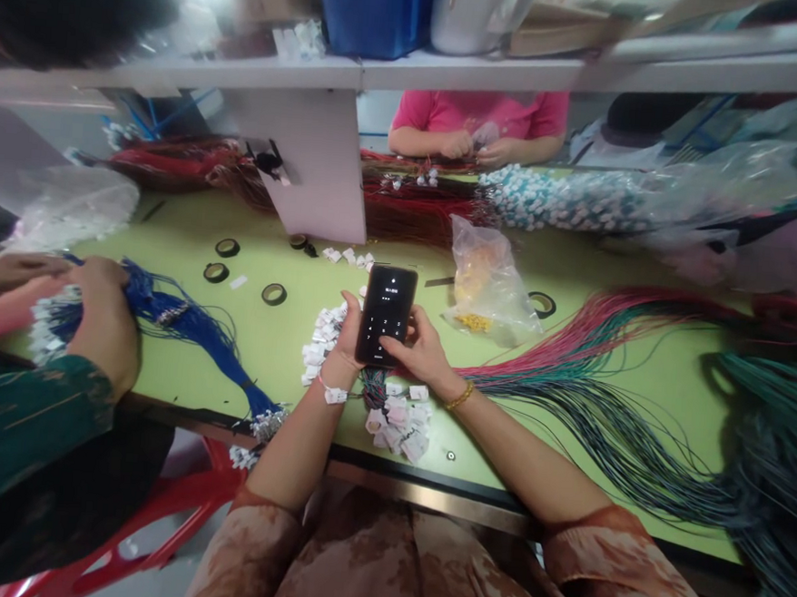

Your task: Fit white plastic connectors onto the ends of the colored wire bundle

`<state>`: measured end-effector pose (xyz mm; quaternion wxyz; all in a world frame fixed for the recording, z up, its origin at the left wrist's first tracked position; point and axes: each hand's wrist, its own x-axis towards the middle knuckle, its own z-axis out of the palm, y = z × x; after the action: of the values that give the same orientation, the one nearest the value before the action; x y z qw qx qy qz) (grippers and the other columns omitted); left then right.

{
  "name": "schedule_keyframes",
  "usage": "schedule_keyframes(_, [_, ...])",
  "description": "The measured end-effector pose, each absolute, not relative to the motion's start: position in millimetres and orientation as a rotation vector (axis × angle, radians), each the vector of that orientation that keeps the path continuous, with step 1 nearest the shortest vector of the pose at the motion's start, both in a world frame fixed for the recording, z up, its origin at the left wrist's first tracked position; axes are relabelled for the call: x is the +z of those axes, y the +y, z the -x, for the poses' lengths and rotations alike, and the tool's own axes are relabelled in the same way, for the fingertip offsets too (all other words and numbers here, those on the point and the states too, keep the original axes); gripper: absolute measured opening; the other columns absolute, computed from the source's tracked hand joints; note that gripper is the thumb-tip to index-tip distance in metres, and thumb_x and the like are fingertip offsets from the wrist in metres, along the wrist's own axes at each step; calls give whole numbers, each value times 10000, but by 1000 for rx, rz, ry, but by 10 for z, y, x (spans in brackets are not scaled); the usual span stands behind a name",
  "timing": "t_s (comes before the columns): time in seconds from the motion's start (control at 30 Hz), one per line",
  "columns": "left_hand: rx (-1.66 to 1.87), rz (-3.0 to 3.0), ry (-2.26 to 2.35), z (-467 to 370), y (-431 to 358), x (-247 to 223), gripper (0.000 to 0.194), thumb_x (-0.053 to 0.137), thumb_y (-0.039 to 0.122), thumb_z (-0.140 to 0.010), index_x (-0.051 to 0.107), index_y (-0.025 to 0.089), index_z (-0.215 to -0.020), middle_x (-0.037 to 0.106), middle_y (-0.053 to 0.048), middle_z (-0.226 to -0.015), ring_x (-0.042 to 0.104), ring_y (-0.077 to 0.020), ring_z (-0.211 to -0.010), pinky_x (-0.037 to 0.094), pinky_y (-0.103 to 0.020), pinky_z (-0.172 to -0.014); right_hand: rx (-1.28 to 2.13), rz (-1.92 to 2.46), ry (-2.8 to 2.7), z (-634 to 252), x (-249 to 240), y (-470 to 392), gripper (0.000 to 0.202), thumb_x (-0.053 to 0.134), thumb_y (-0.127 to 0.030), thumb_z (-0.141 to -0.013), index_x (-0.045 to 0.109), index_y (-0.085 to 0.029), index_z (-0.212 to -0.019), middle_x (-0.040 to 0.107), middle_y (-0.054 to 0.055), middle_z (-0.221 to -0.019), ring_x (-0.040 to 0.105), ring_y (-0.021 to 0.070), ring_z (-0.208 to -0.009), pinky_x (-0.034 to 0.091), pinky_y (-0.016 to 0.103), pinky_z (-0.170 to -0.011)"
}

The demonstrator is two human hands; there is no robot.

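Left hand [348,336] wraps phone [388,300] from its left side, thumb along the edge; right hand [428,348] clasps the right side, thumb over the lit keypad. Phone is mid-table, upright in view, above white connectors [323,340] and a wire bundle. More connectors [399,429] pile between the forearms, near the front edge; 1 small metal ring [451,456] lies right of them.

Right: long pink, green and dark wires [608,418] run under the right wrist and take up much of that side. Bag [480,281] with yellow parts sits beyond right hand, 1 tape roll [542,304] beside it. Left: 4 more tape rolls, the nearest [274,294] well apart from left hand. Blue wires [214,345] reach toward left forearm from a co-worker's hands [102,291].

Divider [313,161] and overhead shelf [250,76] bound the far side; dark front edge [426,494] passes under the forearms. Green tabletop [269,339] shows between tape rolls and blue wires.
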<state>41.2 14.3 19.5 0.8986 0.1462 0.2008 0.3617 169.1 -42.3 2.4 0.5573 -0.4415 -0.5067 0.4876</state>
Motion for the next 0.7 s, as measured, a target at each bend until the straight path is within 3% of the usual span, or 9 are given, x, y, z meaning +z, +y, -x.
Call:
schedule_keyframes(0.27, [726,-305,398,-394,134,211,1012,152,857,-848,700,72,-1173,761,-205,-1007,737,-322,-1007,582,-485,-905,1169,928,-1186,-1766,-54,-382,531,745,-495,-791,493,-252,-1191,654,39,-1048,657,208,-905,569,385,-817])
schedule_keyframes(0.53, [746,-317,415,-422,139,210,949,200,833,-874,693,86,-1192,763,-199,-1008,734,-321,-1021,577,-483,-918,1138,1004,-1204,-1682,19,-434,631,824,-464,-717,467,-241,-1187,661,59,-1050,671,221,-886,580,394,-778])
schedule_keyframes(0.7, [748,-310,416,-411,137,205,960,198,840,-868,685,83,-1203,762,-194,-997,745,-311,-981,594,-467,-878,1137,966,-1158,-1725,31,-413,547,760,-525,-784,509,-235,-1175,666,58,-1061,656,207,-872,573,389,-786])
